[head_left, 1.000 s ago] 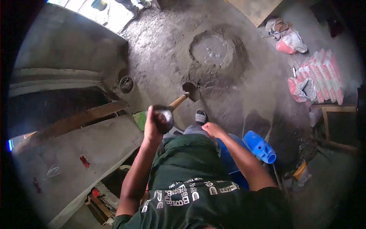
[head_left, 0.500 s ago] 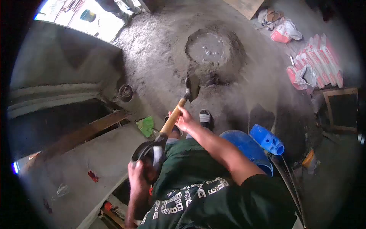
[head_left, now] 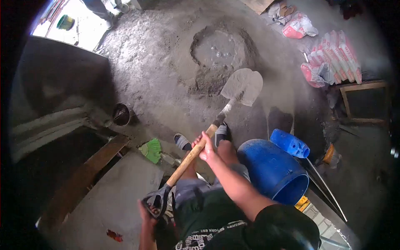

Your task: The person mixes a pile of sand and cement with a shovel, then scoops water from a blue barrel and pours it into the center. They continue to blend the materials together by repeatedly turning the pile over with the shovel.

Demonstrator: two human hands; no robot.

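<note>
A shovel with a wooden shaft (head_left: 186, 166) slants across the view in front of my body. My left hand (head_left: 148, 213) is closed around its dark D-shaped grip at the lower left. Farther up, my right hand (head_left: 203, 146) wraps the shaft near the blade end. The broad, grey-coated shovel blade (head_left: 243, 86) shows its face and overlaps the near right edge of a ring-shaped mound of grey mix (head_left: 204, 81). Inside the ring lies a pool of wet liquid (head_left: 214, 48) with some bubbles or lumps on it.
A blue barrel (head_left: 266, 166) and a blue jerrycan (head_left: 289, 143) stand to my right. Stacked red-and-white bags (head_left: 335, 58) lie at the far right. A bucket (head_left: 122, 114) and a green broom head (head_left: 151, 151) are on the left. Another person's legs (head_left: 100, 9) show top left.
The shovel blade has swung right and turned from edge-on to show its broad face. Both hands keep their hold, and the view has shifted slightly.
</note>
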